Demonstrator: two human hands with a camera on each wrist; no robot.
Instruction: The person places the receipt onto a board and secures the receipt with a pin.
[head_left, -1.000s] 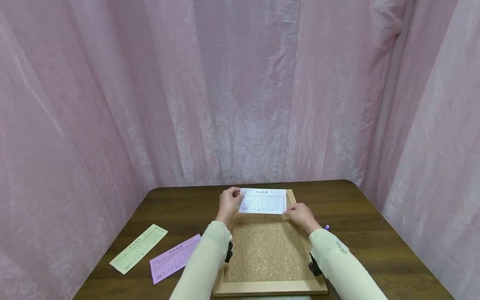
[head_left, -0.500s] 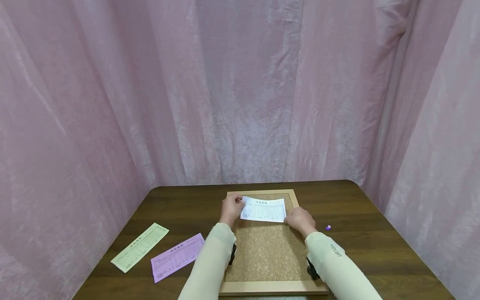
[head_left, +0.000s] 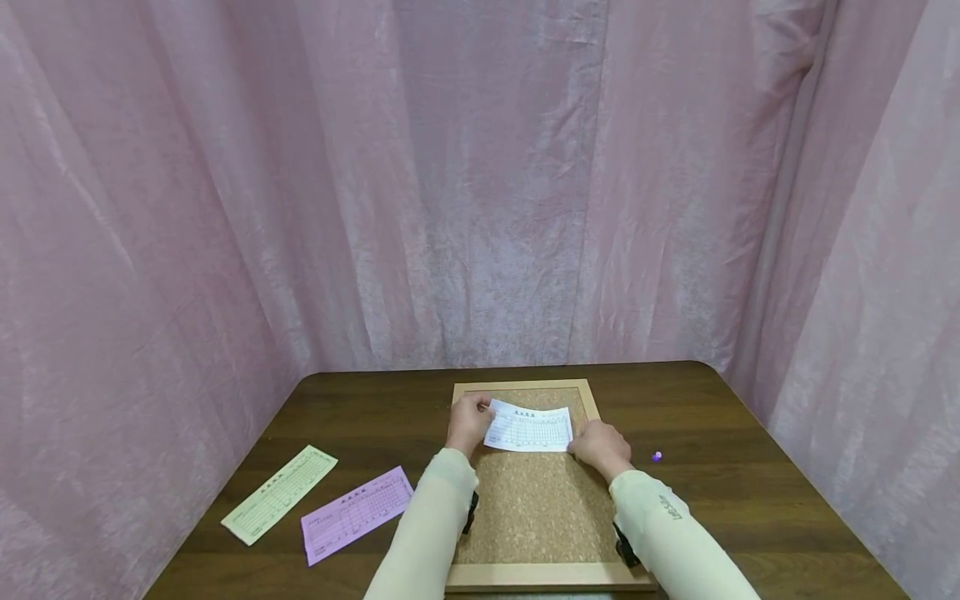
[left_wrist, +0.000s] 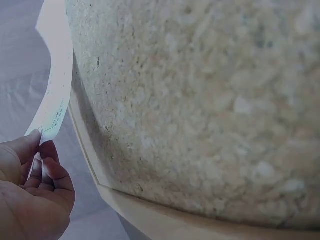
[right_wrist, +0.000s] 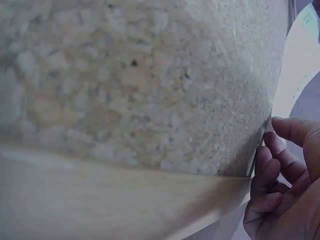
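A white printed form slip lies over the upper part of a wood-framed cork board, its middle sagging slightly. My left hand pinches the slip's left edge between thumb and fingertips. In the left wrist view that hand holds the slip's end, and the paper curves away above the cork. My right hand is at the slip's lower right corner. The right wrist view shows that thumb and forefinger pinching the corner, close over the board's edge.
On the dark wooden table, a yellow-green form slip and a purple form slip lie left of the board. A small purple push pin is to the right. Pink curtains hang behind and at both sides.
Both hands have brought the white slip down and nearer over the board, uncovering the board's top frame. The left hand also shifted slightly right. The other slips stay where they were.
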